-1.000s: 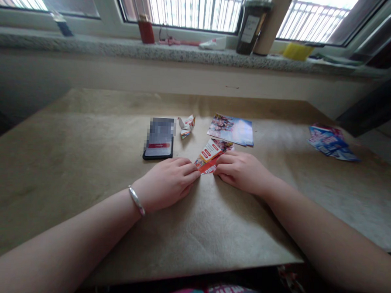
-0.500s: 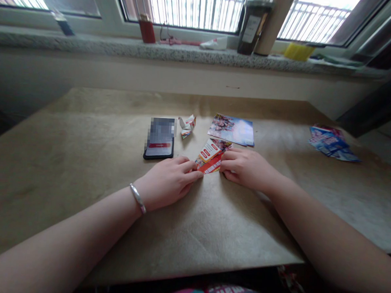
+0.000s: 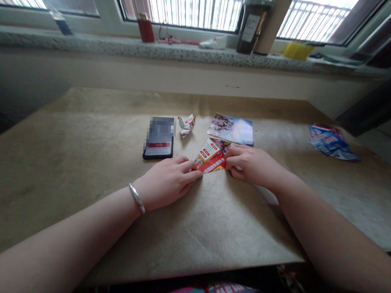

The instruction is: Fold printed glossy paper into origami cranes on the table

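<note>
finding: folded paper under both hands, near edge being worked

left hand (image 3: 169,182): fingertips down on the left corner of the folded paper (image 3: 211,155); whether they press only or also pinch, cannot tell. right hand (image 3: 251,167): fingers curled at the paper's right end, thumb below them; a true grip cannot be confirmed. the paper lies on the table (image 3: 190,238) between the hands, red strip along its near edge.

assessment: the step appears to be flattening that edge into a crease. good practice would be to keep the left fingertips fixed as an anchor, run the right fingers outward with even pressure, and check that the layers stay aligned. a drifting left corner would likely skew the fold.

change against the frame one second earlier: the right hand has moved outward, away from the left, exposing more of the red strip. the left hand has barely moved.

beyond the left hand: phone (image 3: 159,150), unchanged. beyond the paper: small folded piece (image 3: 187,126) and printed sheets (image 3: 232,131), both undisturbed. far right of the right hand: blue printed pieces (image 3: 331,142), likewise.
</note>
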A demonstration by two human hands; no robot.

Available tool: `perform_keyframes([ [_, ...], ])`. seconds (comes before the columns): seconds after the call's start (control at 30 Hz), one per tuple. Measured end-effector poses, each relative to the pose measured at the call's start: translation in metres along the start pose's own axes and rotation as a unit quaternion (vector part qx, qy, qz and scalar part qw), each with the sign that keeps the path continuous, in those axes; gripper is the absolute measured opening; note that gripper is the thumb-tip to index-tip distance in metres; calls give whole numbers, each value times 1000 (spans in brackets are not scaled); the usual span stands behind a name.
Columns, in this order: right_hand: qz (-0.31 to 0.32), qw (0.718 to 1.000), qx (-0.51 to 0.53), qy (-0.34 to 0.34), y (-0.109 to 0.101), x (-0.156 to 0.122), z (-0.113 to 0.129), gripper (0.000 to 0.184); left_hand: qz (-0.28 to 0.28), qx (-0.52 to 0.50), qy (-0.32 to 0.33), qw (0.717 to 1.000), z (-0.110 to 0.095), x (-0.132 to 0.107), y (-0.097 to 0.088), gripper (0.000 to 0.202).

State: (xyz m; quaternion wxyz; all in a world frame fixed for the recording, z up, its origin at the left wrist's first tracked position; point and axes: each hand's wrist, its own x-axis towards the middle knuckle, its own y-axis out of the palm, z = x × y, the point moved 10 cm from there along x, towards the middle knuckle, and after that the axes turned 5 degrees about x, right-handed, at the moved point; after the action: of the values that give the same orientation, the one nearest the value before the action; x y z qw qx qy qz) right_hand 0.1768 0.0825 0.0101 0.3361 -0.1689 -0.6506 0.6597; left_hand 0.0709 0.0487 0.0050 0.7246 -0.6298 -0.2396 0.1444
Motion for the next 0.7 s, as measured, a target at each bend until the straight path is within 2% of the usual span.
perform_keyframes([
  [0.4,56,997,-20,43,5,-8,-22,19,-5,6,4,1000,1,0,2,30],
  [0.7,79,995,-35,57,6,-10,-26,17,-8,0,10,1000,2,-2,6,32],
])
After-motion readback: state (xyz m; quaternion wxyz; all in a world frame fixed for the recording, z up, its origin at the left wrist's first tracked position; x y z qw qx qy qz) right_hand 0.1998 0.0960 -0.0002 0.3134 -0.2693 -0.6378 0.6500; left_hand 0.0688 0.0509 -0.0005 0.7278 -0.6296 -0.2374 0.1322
